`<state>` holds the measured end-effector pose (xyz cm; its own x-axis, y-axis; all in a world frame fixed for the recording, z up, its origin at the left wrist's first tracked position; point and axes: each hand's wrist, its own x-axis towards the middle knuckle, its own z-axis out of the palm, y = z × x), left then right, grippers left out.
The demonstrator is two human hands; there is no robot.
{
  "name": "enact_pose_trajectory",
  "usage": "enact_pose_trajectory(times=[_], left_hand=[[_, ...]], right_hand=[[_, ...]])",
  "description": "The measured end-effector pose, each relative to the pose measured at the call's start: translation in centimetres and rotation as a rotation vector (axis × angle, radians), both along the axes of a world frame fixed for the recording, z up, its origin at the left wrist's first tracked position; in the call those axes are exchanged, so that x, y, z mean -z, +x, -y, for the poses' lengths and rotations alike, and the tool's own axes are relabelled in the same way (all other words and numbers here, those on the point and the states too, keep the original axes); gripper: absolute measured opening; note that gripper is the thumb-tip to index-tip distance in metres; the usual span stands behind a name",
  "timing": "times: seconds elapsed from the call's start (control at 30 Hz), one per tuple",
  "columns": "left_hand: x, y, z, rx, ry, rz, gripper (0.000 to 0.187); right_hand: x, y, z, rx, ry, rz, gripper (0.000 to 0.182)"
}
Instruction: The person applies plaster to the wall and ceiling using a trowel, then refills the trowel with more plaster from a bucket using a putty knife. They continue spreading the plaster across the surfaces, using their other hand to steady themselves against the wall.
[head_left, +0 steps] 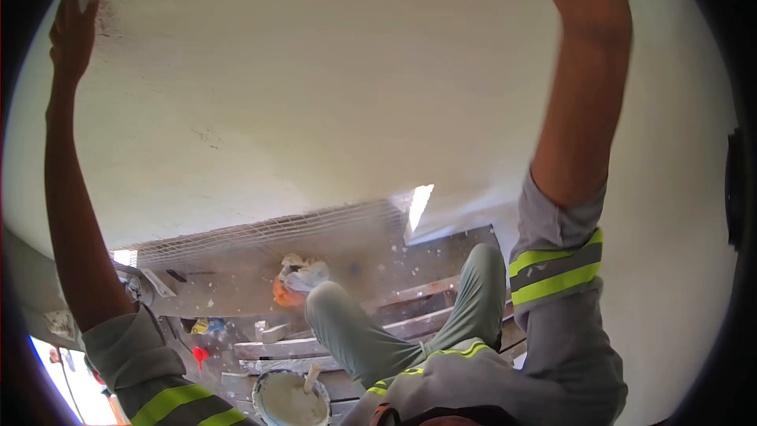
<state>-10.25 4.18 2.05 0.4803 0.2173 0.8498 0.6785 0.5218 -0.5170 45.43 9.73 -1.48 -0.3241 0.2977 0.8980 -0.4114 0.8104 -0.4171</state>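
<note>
At the upper left, my left hand [75, 31] rests against or very near the pale plastered wall [339, 95], its fingers apart and nothing visible in it. Reddish-brown smudges mark the wall beside its fingertips. My right arm reaches up past the top edge at the right, so that hand is out of the picture. Small dark scuffs show on the wall lower down. Below, a bucket [292, 398] of whitish material stands near my legs with a handle sticking out of it.
Wooden planks [292, 347] lie beneath me, spattered white. Wire mesh [268, 233] runs along the wall's lower edge. White and orange plastic bags [303, 276], a red object [200, 355] and small debris lie below. A bright opening [419, 205] shows near the centre.
</note>
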Motion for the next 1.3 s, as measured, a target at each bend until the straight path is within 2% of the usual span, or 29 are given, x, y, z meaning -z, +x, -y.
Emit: enact_pose_trajectory(times=[0.03, 0.13, 0.17, 0.2, 0.23, 0.27, 0.3, 0.33, 0.37, 0.4, 0.43, 0.47, 0.5, 0.53, 0.6, 0.63, 0.67, 0.73, 0.77, 0.8, 0.83, 0.87, 0.97, 1.0, 1.1, 1.13, 1.2, 1.23, 1.3], left_hand=[[-0.6, -3.2, -0.5, -0.062, -0.035, 0.001, 0.053], [-1.1, -2.1, 0.2, -0.94, -0.081, -0.093, 0.045], [-1.1, -3.8, -0.5, -0.935, -0.071, -0.059, 0.045], [-1.8, -7.3, -1.4, -0.523, -0.204, 0.096, 0.046], [-2.5, -10.8, -2.3, 0.028, -0.409, 0.289, 0.048], [-2.8, -11.3, -2.5, 0.441, -0.571, 0.399, 0.05], [-2.7, -12.0, -2.8, 0.394, -0.498, 0.35, 0.052], [-2.5, -12.1, -2.7, 0.389, -0.484, 0.3, 0.053], [-2.3, -12.0, -2.6, 0.382, -0.468, 0.251, 0.055], [-2.6, -12.1, -2.3, 0.421, -0.509, 0.2, 0.056], [-3.2, -13.3, -2.1, 0.462, -0.539, 0.147, 0.057], [-3.9, -14.2, -1.8, 0.503, -0.571, 0.093, 0.058], [-3.7, -13.3, -1.4, 0.442, -0.544, 0.144, 0.061], [-3.1, -10.2, -1.1, 0.368, -0.491, 0.26, 0.064], [-0.8, -2.1, 0.7, 0.188, -0.404, 0.479, 0.07], [-0.7, 1.2, 1.4, 0.136, -0.382, 0.55, 0.073], [0.1, 4.9, 2.4, 0.071, -0.376, 0.621, 0.077], [0.9, 10.1, 3.1, -0.002, -0.357, 0.708, 0.084], [1.1, 11.1, 3.2, 0.005, -0.339, 0.712, 0.087], [1.3, 10.9, 3.3, 0.023, -0.315, 0.717, 0.089], [1.5, 10.1, 3.1, 0.061, -0.291, 0.614, 0.083], [1.6, 8.1, 2.2, 0.097, -0.277, 0.509, 0.078], [0.9, 0.9, -0.1, 0.197, -0.169, 0.193, 0.063], [0.5, 0.8, 0.0, 0.226, -0.109, 0.083, 0.058], [1.8, 1.7, 0.6, 0.194, -0.053, 0.197, 0.064], [2.2, 1.9, 0.4, 0.164, -0.025, 0.267, 0.065], [2.4, 4.6, 0.9, 0.203, -0.052, 0.412, 0.063], [2.3, 5.5, 1.4, 0.204, -0.071, 0.456, 0.063], [2.4, 6.9, 1.8, 0.209, -0.122, 0.553, 0.063]], right_hand=[[2.8, 3.5, -0.5, 0.255, -0.109, 0.141, 0.027], [10.6, 10.3, -0.4, 0.904, -0.377, 0.499, 0.03], [12.7, 11.4, -1.9, 1.145, -0.292, 0.597, 0.031], [14.9, 12.0, -3.4, 1.387, -0.201, 0.694, 0.032], [17.4, 11.5, -4.8, 1.461, -0.161, 0.801, 0.031], [18.1, 9.3, -4.6, 1.527, -0.108, 0.905, 0.03], [18.8, 6.9, -4.0, 1.292, -0.274, 1.01, 0.026], [22.3, 4.2, -4.9, 0.846, -0.499, 0.76, 0.027], [27.5, -4.4, -4.0, 1.239, 0.013, 0.867, 0.023], [30.5, -9.0, -2.8, 1.179, 0.024, 0.821, 0.019], [33.6, -14.4, -1.6, 1.092, 0.069, 0.447, 0.006], [35.7, -18.9, 0.3, 0.957, -0.024, 0.464, 0.008], [37.5, -22.3, 2.3, 0.797, -0.173, 0.625, 0.009], [38.2, -23.5, 4.0, 0.755, -0.066, 0.768, 0.01], [37.5, -22.1, 6.9, 0.615, -0.081, 0.689, 0.015], [35.8, -19.4, 7.8, 0.538, -0.273, 0.836, 0.013], [34.9, -15.6, 8.0, 0.481, -0.315, 0.838, 0.011], [38.9, -9.0, 6.5, 0.39, -0.402, 0.771, 0.01], [41.4, -4.7, 5.5, 0.145, -0.637, 0.485, 0.017], [44.1, -1.2, 3.7, 0.058, -0.88, 0.547, 0.021], [44.6, 1.5, 2.6, 0.037, -1.029, 0.439, 0.023], [44.3, 2.9, 2.0, 0.015, -1.184, 0.325, 0.026], [40.1, 3.4, -2.3, -0.05, -1.128, 0.174, 0.028], [36.2, 3.2, -3.1, -0.08, -1.115, 0.109, 0.029], [24.6, 1.8, -5.1, -0.213, -1.009, -0.077, 0.028], [19.8, 1.5, -5.9, -0.155, -0.886, -0.072, 0.03], [8.3, 0.8, -7.4, -0.148, -0.545, -0.07, 0.034], [2.3, 0.3, -7.3, -0.16, -0.578, -0.02, 0.034], [-8.0, -0.3, -7.6, -0.449, -0.562, 0.028, 0.03]])
